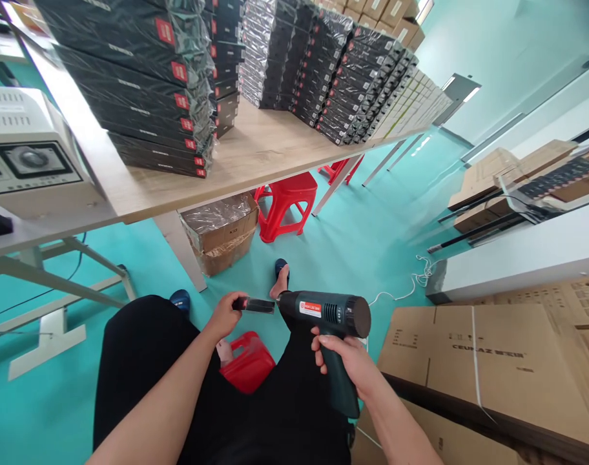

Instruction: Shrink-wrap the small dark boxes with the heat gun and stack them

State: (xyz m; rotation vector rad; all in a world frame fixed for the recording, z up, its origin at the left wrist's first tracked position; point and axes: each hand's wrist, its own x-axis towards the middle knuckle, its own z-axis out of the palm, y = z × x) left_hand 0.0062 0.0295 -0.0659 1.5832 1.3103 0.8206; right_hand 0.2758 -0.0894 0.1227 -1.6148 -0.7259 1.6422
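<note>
My right hand [345, 358] is wrapped round the handle of a dark green heat gun [330, 313], whose barrel points left. Between the fingers of my left hand [225, 316] is one end of a small black box [256, 305], seen nearly edge-on with a shiny surface like film. The heat gun's nozzle sits close to the box's right end; whether they touch I cannot tell. Both hands are above my lap, in front of my black trousers [149, 361].
Film-wrapped black boxes [144, 97] stand stacked on the wooden table [256, 148]. A machine with a dial [33, 155] is at left. Below are a carton of plastic film [227, 236], a red stool [289, 200] and a red plastic item [250, 365]. Large cartons [459, 349] flank my right.
</note>
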